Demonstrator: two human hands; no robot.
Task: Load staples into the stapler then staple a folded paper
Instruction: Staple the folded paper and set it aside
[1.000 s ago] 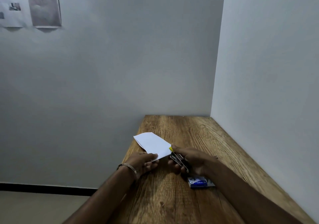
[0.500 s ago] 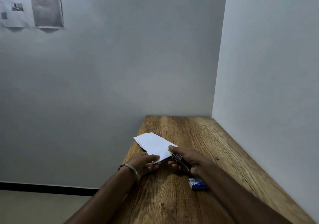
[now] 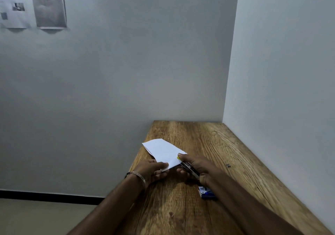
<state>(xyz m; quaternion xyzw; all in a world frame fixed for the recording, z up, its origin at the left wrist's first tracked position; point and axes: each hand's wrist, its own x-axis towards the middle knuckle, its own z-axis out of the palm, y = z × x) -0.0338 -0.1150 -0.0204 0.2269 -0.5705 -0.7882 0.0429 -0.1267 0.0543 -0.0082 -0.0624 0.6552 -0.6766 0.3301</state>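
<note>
A folded white paper [image 3: 162, 150] lies on the wooden table [image 3: 208, 144], angled toward the far left. My left hand [image 3: 151, 170] pinches its near corner, thumb on top. My right hand [image 3: 197, 167] is closed around a small stapler [image 3: 189, 167] with a yellow tip, and the stapler's jaw sits over the paper's near right edge. A blue staple box [image 3: 206, 192] lies on the table just behind my right wrist, partly hidden by the forearm.
A small loose strip of staples [image 3: 228, 165] lies on the table to the right. Walls close the table at the far end and along the right side. The table's left edge drops off to the floor. Papers [image 3: 32, 4] hang on the far wall.
My right hand with the stapler has slid a little forward onto the paper's edge. The left hand stays on the paper's corner.
</note>
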